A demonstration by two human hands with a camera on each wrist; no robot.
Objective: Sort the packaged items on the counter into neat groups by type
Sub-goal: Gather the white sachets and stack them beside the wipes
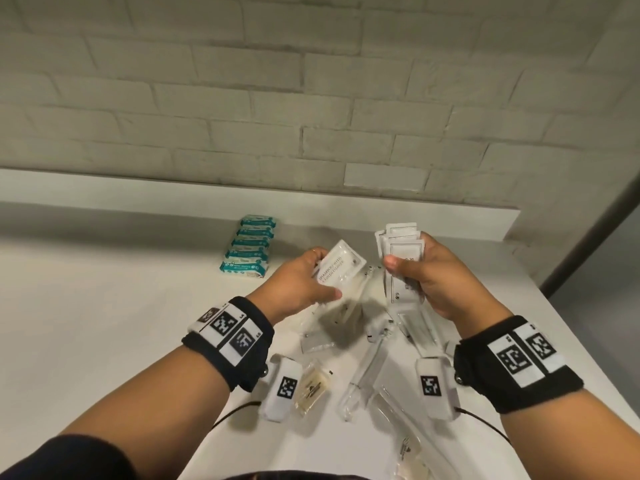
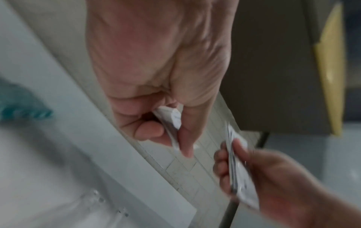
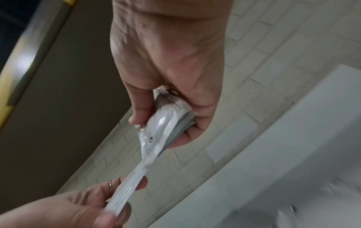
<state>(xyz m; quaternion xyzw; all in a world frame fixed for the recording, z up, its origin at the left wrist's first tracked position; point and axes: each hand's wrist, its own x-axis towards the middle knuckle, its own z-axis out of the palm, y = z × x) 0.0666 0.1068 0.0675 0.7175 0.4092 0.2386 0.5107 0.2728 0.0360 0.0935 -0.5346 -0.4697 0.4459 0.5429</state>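
My left hand (image 1: 313,275) pinches a white shampoo sachet (image 1: 341,270) between thumb and fingers, raised above the counter. In the left wrist view the same sachet (image 2: 171,121) shows edge-on. My right hand (image 1: 426,275) grips a fanned stack of white sachets (image 1: 401,252), thumb on the front one. The right wrist view shows that stack (image 3: 166,123) in the fingers, with the left hand's sachet (image 3: 125,189) just below it. A row of teal and white packets (image 1: 251,249) lies neatly at the back left of the counter (image 1: 104,323).
Loose clear-wrapped items (image 1: 367,368) lie scattered under and before my hands, with a small yellowish packet (image 1: 313,388) at the front. A raised white ledge (image 1: 242,202) and a brick wall (image 1: 311,98) close the back. The counter's right edge (image 1: 588,341) drops to the floor.
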